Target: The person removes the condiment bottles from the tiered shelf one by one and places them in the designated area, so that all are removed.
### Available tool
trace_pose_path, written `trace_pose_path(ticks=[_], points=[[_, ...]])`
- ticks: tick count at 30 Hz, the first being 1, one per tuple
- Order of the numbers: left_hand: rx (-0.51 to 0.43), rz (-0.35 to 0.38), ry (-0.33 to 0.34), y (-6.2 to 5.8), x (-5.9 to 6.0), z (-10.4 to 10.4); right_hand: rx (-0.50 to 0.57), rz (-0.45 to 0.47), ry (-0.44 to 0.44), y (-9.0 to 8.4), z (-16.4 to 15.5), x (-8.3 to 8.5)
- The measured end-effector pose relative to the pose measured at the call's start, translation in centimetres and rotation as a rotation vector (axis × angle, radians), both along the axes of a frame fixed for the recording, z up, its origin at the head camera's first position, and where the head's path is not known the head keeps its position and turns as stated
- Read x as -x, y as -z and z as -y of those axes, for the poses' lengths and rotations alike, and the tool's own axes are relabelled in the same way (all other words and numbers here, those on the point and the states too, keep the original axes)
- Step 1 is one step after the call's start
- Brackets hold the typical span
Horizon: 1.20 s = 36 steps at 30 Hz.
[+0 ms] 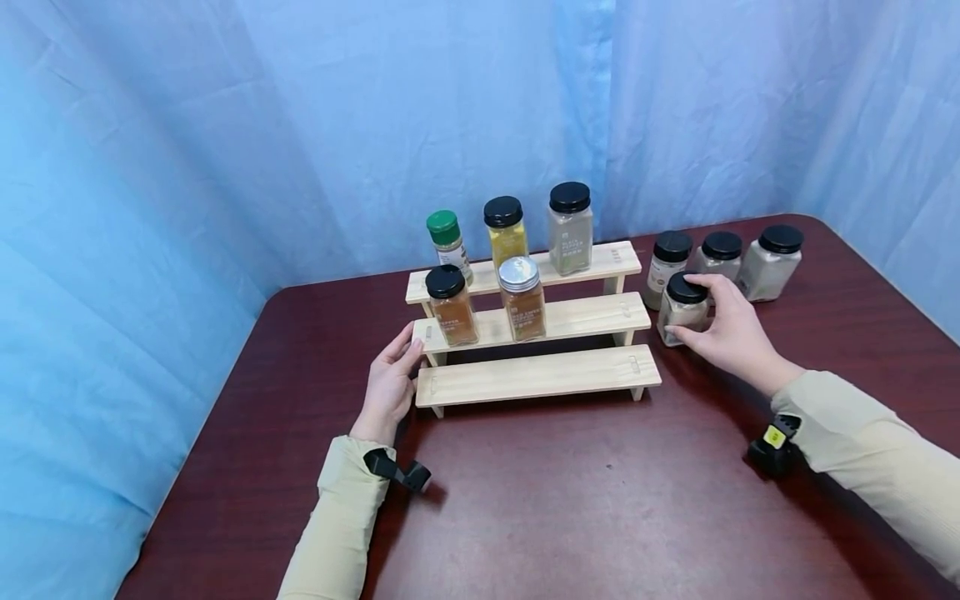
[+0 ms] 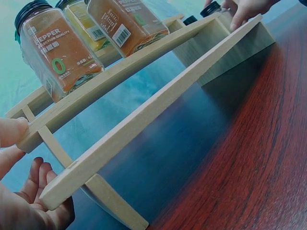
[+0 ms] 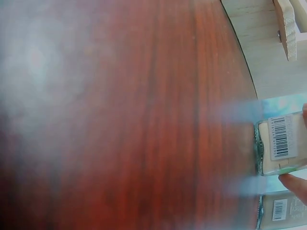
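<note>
Dark red wooden table (image 1: 570, 500), blue curtain behind, my right hand (image 1: 731, 333) gripping black-lidded pale spice jar (image 1: 682, 310) just right of three-tier wooden rack (image 1: 536, 377), my left hand (image 1: 390, 385) fingers straight against rack's left end.

Orange spice jar (image 2: 57, 52) on wooden rack (image 2: 144, 115)

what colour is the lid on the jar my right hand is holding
Black. The lid on the jar under the right hand shows best in the head view.
</note>
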State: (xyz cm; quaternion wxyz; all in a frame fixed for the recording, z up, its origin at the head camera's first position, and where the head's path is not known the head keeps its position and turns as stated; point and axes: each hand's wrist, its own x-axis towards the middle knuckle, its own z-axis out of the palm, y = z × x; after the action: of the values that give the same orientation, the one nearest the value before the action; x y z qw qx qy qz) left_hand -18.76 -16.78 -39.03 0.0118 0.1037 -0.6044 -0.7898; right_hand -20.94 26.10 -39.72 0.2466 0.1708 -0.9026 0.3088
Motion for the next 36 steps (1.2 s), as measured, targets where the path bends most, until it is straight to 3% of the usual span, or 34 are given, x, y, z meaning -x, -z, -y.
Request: trace_pose_path(ticks=[27,36], points=[[0.008,0.011,-0.002,0.3,0.2,0.1,-0.035,0.103,-0.012,-0.8,-0.2,0.0],[-0.004,0.026,-0.007,0.0,0.0,0.0,-0.046,0.174,-0.013,-1.3,-0.4,0.0]])
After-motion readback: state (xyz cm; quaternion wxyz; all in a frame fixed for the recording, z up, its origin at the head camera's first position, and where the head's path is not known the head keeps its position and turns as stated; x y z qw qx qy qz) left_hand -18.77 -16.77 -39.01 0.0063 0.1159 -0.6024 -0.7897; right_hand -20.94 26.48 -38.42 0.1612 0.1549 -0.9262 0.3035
